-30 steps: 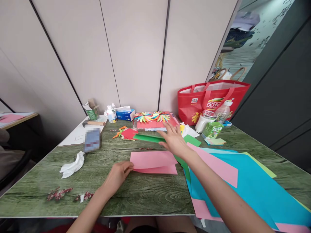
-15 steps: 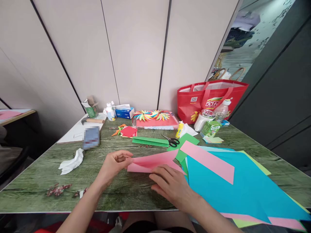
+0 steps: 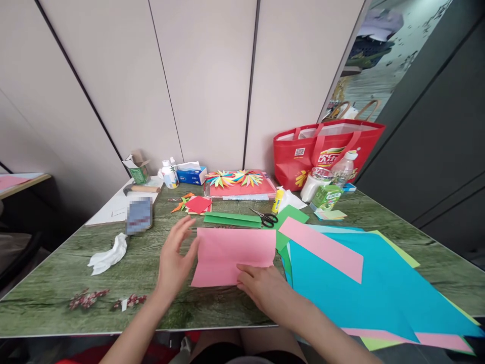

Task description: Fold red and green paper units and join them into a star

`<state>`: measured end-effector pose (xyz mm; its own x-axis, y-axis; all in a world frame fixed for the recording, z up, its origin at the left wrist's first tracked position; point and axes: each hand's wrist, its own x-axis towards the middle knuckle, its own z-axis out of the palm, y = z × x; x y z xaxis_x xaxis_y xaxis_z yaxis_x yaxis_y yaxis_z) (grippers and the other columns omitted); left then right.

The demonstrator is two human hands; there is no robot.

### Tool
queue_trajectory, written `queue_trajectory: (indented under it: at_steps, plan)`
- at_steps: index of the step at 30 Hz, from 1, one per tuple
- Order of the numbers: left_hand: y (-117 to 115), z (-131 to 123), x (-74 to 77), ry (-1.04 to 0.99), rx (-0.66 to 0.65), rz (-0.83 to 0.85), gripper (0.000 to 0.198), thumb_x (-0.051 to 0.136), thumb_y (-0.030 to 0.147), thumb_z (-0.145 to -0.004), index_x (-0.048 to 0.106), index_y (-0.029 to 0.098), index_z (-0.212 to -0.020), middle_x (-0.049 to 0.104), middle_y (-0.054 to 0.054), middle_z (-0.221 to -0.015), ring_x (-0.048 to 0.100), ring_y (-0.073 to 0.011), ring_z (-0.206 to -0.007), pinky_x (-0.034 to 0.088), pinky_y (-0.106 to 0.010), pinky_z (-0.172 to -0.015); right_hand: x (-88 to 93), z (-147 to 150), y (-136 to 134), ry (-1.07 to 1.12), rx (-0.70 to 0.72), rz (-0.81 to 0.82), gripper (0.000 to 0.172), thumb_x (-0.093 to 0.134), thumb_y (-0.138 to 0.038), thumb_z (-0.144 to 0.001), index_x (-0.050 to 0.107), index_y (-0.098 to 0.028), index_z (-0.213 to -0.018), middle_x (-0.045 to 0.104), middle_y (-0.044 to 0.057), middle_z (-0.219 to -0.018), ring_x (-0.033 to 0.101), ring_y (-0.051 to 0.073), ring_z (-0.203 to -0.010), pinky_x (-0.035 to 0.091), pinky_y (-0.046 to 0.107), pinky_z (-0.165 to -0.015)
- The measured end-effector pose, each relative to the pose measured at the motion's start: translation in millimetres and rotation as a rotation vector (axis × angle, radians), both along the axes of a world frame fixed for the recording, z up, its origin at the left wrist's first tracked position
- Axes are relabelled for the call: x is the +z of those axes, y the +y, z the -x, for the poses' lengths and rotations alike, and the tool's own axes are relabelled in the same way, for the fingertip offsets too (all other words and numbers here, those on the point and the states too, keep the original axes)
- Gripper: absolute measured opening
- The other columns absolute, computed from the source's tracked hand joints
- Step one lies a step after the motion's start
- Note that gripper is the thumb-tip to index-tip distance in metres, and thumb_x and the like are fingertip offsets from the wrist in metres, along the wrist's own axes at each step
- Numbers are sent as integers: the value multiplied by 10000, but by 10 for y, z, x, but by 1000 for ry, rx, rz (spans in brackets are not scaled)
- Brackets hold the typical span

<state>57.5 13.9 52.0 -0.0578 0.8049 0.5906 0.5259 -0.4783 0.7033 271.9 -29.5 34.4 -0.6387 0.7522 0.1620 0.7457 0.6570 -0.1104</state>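
Observation:
A sheet of pink paper (image 3: pixel 235 245) lies opened out in front of me, with a crease running across its middle. My right hand (image 3: pixel 267 290) grips the paper's front edge, its fingertips on top and the thumb near the edge. At the paper's left side, my left hand (image 3: pixel 176 255) is raised with fingers apart and holds nothing; its thumb is close to the paper's edge. Just behind the sheet are a folded green paper strip (image 3: pixel 232 219) and black-handled scissors (image 3: pixel 268 219).
Blue paper sheets (image 3: pixel 364 283), topped by a pink strip (image 3: pixel 326 247), cover the right side. Toward the back stand a yellow glue stick (image 3: pixel 278 200), a red bag (image 3: pixel 293 156) and paper star shapes (image 3: pixel 220 179). A crumpled tissue (image 3: pixel 109 254) and a hammer (image 3: pixel 142 188) lie left.
The folded pink paper has been opened out flatter. My left hand has let go of its left end and spread its fingers; the right hand stays at the front edge.

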Motion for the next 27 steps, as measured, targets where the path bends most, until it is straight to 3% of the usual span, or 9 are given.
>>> queue_trajectory:
  at_steps: [3,6,12,17,20,24,27]
  plan:
    - [-173,-74,-45,304,20,-319,308,511,124,-806,557,192,-1103,578,-97,-1175,538,-207,-1084,436,-383,-926,91,22,36,-1,-22,80,252,381,-268,-913,597,-177,-818,553,96,-1212,633,164,-698,404,258,-587]
    - [-320,-137,-139,503,-191,-531,330,508,45,-788,545,164,-1093,682,-71,-934,622,-163,-915,498,-306,-839,126,14,116,16,-53,177,306,368,-319,-914,609,-164,-808,471,141,-1299,646,183,-734,418,278,-636]
    - [-373,-231,-350,783,-239,-478,177,468,152,-851,598,129,-967,690,-95,-958,629,-195,-927,506,-360,-848,49,-17,350,115,0,285,348,388,-394,-900,633,-166,-802,592,126,-1151,589,230,-998,427,286,-762]
    - [-304,-186,-581,951,-292,-371,303,476,304,-859,570,125,-1085,649,-104,-1091,592,-242,-1020,495,-419,-856,-110,-18,435,121,-81,224,213,485,-341,-861,620,-178,-878,609,73,-1102,622,195,-886,460,293,-730]
    - [-282,-151,-676,1001,-323,-276,364,456,343,-863,536,127,-1145,627,-105,-1133,579,-244,-1041,489,-421,-858,-233,-7,356,103,-137,83,155,503,-233,-850,592,-171,-961,614,74,-1067,609,198,-884,476,310,-707]
    - [-232,-164,-734,1021,-291,-216,304,413,234,-886,533,124,-1143,620,-105,-1145,561,-231,-1069,459,-416,-896,-443,-4,177,163,-138,-212,138,511,-198,-840,598,-170,-944,619,79,-1060,549,210,-986,398,400,-910]
    - [-156,-209,-742,1057,-223,-177,295,410,201,-881,540,109,-1129,606,-136,-1156,546,-250,-1086,440,-439,-911,-559,-27,113,126,-143,-301,241,543,-158,-808,574,-163,-1046,621,93,-1053,529,217,-1014,328,436,-979]
